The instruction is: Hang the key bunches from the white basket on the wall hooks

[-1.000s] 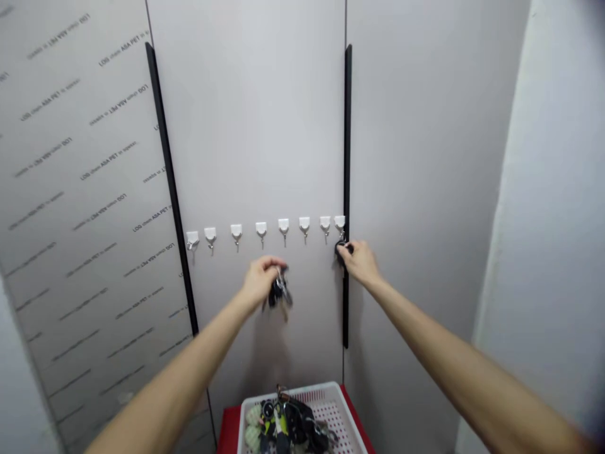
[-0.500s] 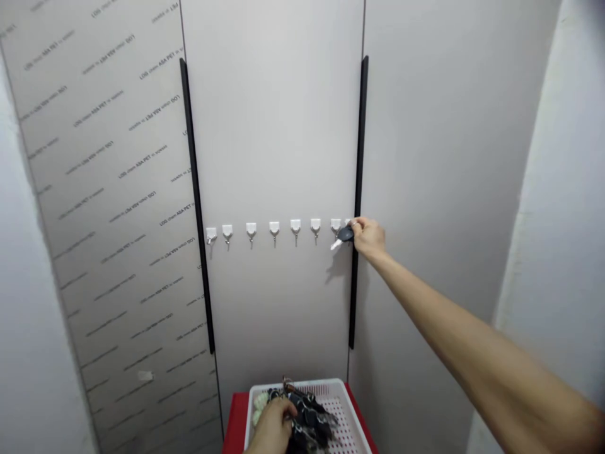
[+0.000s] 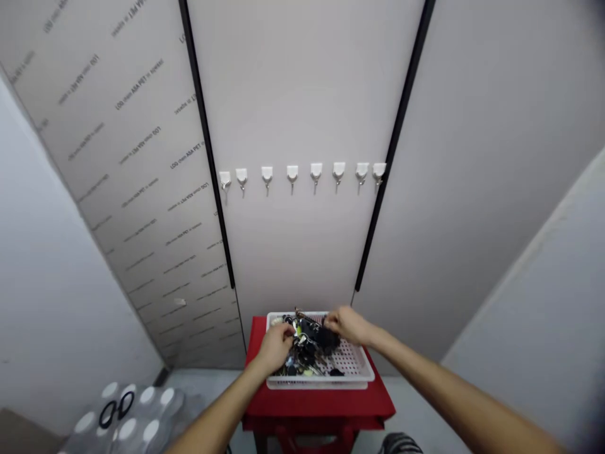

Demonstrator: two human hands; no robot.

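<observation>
White hooks (image 3: 292, 171): 8 | basket (image 3: 321, 379): 1 | hands (image 3: 276, 347) at piled keys (image 3: 309, 347): 2

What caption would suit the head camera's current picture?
Left hand and right hand over keys in a white basket, below eight hooks.

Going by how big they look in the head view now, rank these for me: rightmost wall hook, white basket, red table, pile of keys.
Largest to smallest:
1. Red table, partly hidden by the basket
2. White basket
3. Pile of keys, partly covered by the hands
4. Rightmost wall hook
</observation>
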